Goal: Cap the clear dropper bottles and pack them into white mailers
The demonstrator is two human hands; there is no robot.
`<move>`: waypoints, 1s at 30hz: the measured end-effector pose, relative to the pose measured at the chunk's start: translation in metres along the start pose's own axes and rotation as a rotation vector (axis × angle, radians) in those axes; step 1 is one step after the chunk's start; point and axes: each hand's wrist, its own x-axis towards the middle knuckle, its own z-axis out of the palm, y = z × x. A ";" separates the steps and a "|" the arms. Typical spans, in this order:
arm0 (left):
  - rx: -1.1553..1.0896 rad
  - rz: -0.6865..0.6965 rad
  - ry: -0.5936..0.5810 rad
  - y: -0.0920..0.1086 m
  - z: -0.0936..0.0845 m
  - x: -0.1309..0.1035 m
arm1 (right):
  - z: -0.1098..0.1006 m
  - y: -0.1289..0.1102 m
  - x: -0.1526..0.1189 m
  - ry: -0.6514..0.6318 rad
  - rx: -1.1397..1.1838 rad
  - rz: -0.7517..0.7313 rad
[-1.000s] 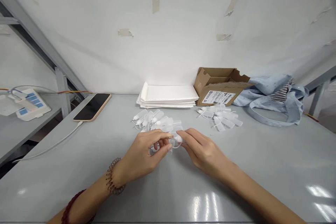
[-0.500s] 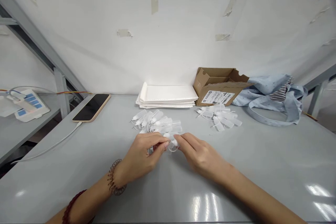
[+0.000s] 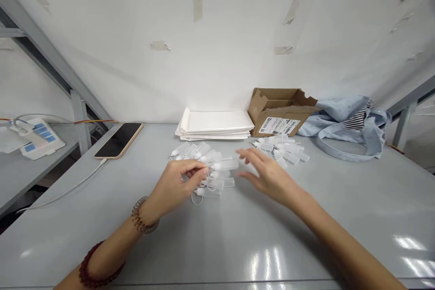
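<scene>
My left hand (image 3: 180,179) is closed in a pinch at the tip end of a small translucent squeeze bottle (image 3: 224,164), which points its base to the right. Just right of that bottle, my right hand (image 3: 267,172) is open, with fingers apart and nothing in them. Under and around my left fingers lies a group of similar squeeze bottles (image 3: 210,194) with thin tips and looped cap straps, partly hidden by the hand. A second pile of such bottles (image 3: 288,148) lies beyond my right hand, in front of the cardboard box.
A stack of white padded envelopes (image 3: 217,123) and an open cardboard box (image 3: 282,113) stand against the wall. Right of the box is a light blue cloth bag (image 3: 353,145). A phone (image 3: 118,140) with a white charging cable (image 3: 73,190) lies at left on the grey table (image 3: 204,253).
My right hand has let go of the bottle and moved right and slightly up, its fingers spreading. My left hand has shifted a little left and up, uncovering several bottles.
</scene>
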 end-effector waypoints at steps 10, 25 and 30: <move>0.021 -0.230 0.124 -0.012 -0.008 0.009 | -0.002 0.071 0.001 -0.097 -0.434 0.464; -0.071 -0.187 0.145 -0.003 -0.003 0.003 | 0.001 0.039 0.007 0.006 -0.269 0.417; -0.134 -0.177 0.087 0.004 0.001 -0.002 | -0.008 0.007 0.008 0.180 0.278 0.535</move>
